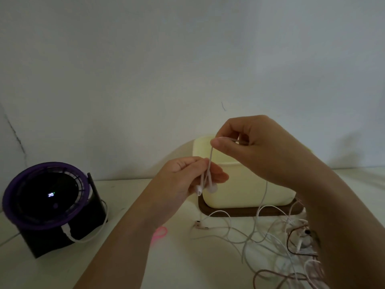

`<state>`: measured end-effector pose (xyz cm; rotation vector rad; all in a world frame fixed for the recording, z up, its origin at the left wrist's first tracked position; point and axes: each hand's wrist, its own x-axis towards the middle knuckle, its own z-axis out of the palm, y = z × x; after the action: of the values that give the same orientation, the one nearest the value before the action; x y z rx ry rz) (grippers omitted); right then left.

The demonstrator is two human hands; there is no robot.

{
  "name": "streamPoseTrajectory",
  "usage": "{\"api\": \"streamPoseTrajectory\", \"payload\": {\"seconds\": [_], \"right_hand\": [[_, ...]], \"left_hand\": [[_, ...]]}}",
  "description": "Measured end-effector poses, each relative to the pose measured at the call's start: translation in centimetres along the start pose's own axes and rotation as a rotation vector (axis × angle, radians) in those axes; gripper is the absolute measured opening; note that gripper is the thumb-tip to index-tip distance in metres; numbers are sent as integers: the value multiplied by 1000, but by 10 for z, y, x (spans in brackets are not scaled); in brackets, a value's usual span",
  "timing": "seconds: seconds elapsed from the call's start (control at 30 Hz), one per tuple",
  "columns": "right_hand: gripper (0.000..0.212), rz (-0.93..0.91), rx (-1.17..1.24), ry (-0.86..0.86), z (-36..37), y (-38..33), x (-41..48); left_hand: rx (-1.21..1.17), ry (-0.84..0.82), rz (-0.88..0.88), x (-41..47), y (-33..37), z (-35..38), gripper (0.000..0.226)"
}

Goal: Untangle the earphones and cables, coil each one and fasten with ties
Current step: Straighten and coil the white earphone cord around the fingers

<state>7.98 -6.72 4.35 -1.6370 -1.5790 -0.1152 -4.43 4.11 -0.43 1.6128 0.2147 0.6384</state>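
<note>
**Item 1: grip.** L hand (pixel 187 176): fingers curled narrow round the two thin strands of the white earphones (pixel 210 161), just above the buds (pixel 213 188), which hang below the fingers. R hand (pixel 250 147): thumb + forefinger pinch the same cord higher up. Short stretch between hands is taut and near upright. Probably so the buds end stays anchored while the R hand draws the cord straight for coiling.

**Item 2: slack.** Rest of the cord drops from the R hand to the table (pixel 129 195) and joins the cable pile (pixel 277 243); not yet free of it, as far as can be told.

**Item 3: pile.** White + brownish leads, crossed and looped, under the R forearm.

**Item 4: tie.** Pink tie (pixel 161 232) on the table, near the L wrist; handy for fastening.

**Item 5: misc.** Cream box (pixel 245 184) on dark tray (pixel 229 213) behind hands; purple fan (pixel 48 197) far L.
</note>
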Motion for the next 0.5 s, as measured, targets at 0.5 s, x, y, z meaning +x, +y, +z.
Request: {"api": "streamPoseTrajectory", "payload": {"seconds": [0.5], "right_hand": [[20, 152, 275, 43, 18, 22, 8]], "left_hand": [[-215, -42, 22, -5, 5, -3, 26]]}}
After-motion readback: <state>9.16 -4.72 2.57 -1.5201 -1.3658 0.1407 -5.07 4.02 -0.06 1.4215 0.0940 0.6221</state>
